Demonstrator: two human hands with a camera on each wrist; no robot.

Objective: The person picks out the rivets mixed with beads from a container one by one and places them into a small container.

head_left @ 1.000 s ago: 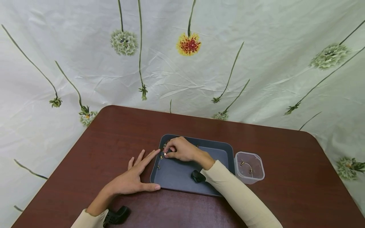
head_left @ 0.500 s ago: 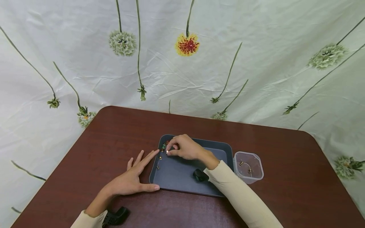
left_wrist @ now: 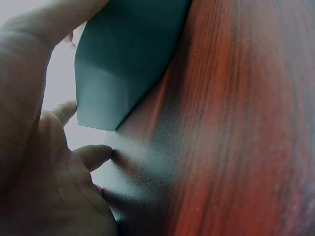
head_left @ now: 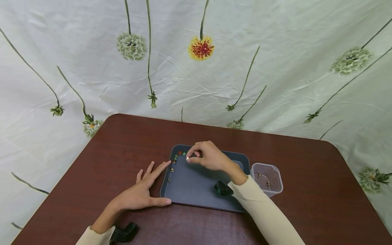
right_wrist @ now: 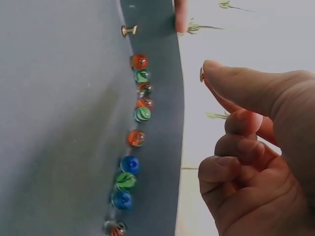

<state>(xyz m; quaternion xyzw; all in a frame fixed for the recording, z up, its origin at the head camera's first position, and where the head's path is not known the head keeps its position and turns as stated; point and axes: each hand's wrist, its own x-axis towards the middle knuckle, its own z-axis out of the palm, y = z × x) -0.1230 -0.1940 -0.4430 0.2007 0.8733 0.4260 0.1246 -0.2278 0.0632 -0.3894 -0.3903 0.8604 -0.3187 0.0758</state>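
Observation:
A grey-blue tray (head_left: 199, 194) lies on the table. My left hand (head_left: 137, 195) is spread with straight fingers, fingertips and thumb touching the tray's left side. Over the tray's far part, my right hand (head_left: 211, 157) pinches a small gold stud (right_wrist: 202, 74) between thumb and forefinger; its round flat head shows at the fingertips. Glass marbles (right_wrist: 126, 180) in orange, green and blue line the tray's edge in the right wrist view. Another gold stud (right_wrist: 129, 30), spool-shaped, lies beyond the end of that row. Small gold pieces (head_left: 172, 169) sit along the tray's left edge.
Right of the tray stands a clear plastic box (head_left: 274, 191) holding a few small gold pieces and a thin curved strip. Below everything is a dark reddish-brown table (head_left: 309, 190). A flower-printed white cloth (head_left: 275, 34) hangs behind.
My right hand has moved right and slightly away across the tray, still pinching the gold stud, uncovering marbles at the far left corner. My left hand has stayed at the tray's side.

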